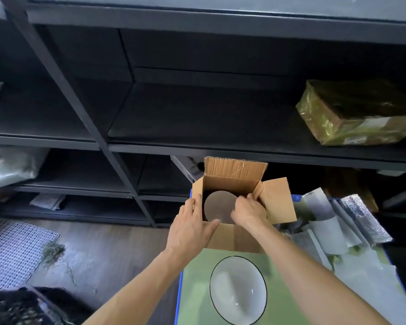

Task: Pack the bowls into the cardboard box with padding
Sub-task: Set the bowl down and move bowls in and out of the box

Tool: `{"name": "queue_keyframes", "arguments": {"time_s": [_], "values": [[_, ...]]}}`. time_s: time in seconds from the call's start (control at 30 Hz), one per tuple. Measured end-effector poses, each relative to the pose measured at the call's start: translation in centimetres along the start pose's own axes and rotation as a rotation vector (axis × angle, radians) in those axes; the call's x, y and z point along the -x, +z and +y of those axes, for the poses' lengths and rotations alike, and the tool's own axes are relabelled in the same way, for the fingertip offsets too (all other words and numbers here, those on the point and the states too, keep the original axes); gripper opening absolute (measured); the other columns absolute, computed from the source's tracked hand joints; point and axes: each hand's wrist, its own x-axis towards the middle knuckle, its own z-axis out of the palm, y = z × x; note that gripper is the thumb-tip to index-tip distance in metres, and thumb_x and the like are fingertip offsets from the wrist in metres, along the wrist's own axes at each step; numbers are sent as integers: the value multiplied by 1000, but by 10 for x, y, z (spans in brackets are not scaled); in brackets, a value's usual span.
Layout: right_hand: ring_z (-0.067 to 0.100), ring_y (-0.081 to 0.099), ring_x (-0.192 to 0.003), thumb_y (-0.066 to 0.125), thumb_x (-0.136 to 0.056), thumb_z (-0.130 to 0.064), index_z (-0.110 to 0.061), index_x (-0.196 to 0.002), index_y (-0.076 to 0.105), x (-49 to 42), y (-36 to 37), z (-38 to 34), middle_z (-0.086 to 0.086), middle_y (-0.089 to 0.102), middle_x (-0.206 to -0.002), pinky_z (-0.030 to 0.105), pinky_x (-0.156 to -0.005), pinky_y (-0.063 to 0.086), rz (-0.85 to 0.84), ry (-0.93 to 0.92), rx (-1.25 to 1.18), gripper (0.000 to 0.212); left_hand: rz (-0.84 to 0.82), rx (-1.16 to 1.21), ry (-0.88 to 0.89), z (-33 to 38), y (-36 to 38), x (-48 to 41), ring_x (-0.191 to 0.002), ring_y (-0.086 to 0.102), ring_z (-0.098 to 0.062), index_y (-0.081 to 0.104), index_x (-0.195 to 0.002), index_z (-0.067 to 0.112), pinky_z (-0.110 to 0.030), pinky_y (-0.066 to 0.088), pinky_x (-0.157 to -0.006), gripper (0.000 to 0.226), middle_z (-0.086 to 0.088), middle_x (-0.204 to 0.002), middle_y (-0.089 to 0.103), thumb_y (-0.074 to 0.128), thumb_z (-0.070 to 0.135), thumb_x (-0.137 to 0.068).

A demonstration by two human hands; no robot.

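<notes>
Low in the head view, at about 6 o'clock, a white bowl (238,289) with a thin dark rim sits upright on the green table (196,277), touched by neither hand. Just beyond it, toward 12 o'clock, stands the open box (234,238) with its flaps up. A round grey-brown disc (217,206) lies flat inside; whether it is a pad or an upturned bowl cannot be told.

The left hand (190,228) lies at the box's 9 o'clock side, fingers straight along the wall and thumb over the near rim, steadying rather than clenching. The right hand (247,211) reaches in from 3 o'clock with its fingers curled down beside the disc's edge. Its fingertips are hidden, so whether it pinches anything cannot be told.

Padding (361,219), foil and pale sheets, is heaped at 3 o'clock of the box. Dark shelves (197,113) rise behind, with a wrapped parcel (356,113) at 2 o'clock.

The bowl looks glazed: likely stiff, fairly heavy, smooth enough to slip, and prone to chip. It is probably best taken by opposite sides of its rim, or cupped underneath, and lowered in level. The box is light and its walls will flex, so it probably needs a bracing hand.
</notes>
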Motion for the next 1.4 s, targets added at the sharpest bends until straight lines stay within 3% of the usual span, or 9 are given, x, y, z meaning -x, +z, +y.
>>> {"name": "queue_keyframes", "arguments": {"time_s": [0.17, 0.4, 0.6, 0.8, 0.97, 1.07, 1.13, 1.2, 1.4], "values": [[29, 60, -118, 58, -97, -24, -6, -136, 47, -11, 1, 0, 14, 61, -131, 34, -90, 52, -17, -43, 85, 44, 5, -17, -2, -2, 3, -3, -112, 47, -16, 17, -154, 18, -28, 49, -89, 82, 2, -136, 43, 40, 68, -93], [32, 57, -123, 55, -94, -10, -2, -141, 30, -16, 5, -1, 21, 53, -134, 36, -94, 50, -47, 16, 31, 54, -16, -10, -27, 0, 4, -1, -114, 47, -15, 14, -155, 19, -29, 50, -92, 82, 3, -138, 41, 38, 68, -93], [31, 63, -114, 55, -95, -15, -4, -150, 21, -11, -4, 0, 17, 61, -128, 36, -87, 53, 16, -24, -14, 66, -42, -17, -26, 5, -3, -1, -113, 48, -15, 12, -156, 18, -29, 50, -90, 82, 2, -137, 42, 40, 65, -95], [33, 66, -105, 62, -89, -13, -5, -138, 39, 10, -27, 2, 17, 67, -115, 36, -77, 51, 183, -10, -125, 55, -32, -68, -34, 8, -5, 4, -106, 48, -15, 10, -156, 19, -27, 48, -84, 82, 2, -128, 45, 38, 66, -95], [31, 64, -85, 55, -85, -2, -10, -116, 49, 34, -58, 10, 10, 63, -92, 28, -50, 33, 292, -27, -249, 33, 51, -101, 31, 6, -13, 10, -96, 48, -18, 33, -145, 17, -28, 46, -79, 65, 0, -120, 50, 29, 61, -98], [22, 50, -73, 55, -88, -6, -14, -119, 49, 52, -73, 16, -1, 48, -76, 28, -47, 32, 356, -44, -221, 32, 148, 48, 47, 14, -27, 14, -83, 45, -16, 49, -120, 21, -31, 46, -72, 47, 5, -99, 50, 24, 54, -98], [21, 49, -76, 56, -89, -10, -15, -121, 50, 65, -79, 19, 0, 47, -79, 34, -55, 46, 377, -53, -225, 32, 169, 178, 23, 22, -37, 15, -80, 47, -16, 48, -114, 24, -31, 43, -66, 37, 8, -93, 49, 29, 52, -99], [23, 54, -81, 57, -90, -12, -16, -122, 52, 77, -84, 22, 1, 46, -86, 42, -68, 56, 378, -57, -289, 33, 144, 259, 13, 29, -44, 15, -85, 55, -18, 45, -129, 29, -31, 46, -65, 39, 8, -100, 56, 32, 50, -99], [30, 57, -103, 50, -91, -11, -18, -129, 51, 113, -80, 40, 8, 63, -118, 38, -74, 50, 317, -99, -439, 38, 100, 345, -19, 40, -54, 29, -61, 52, -9, 46, -120, 36, -16, 28, -48, 24, 13, -74, 49, 42, 45, -98]]}}
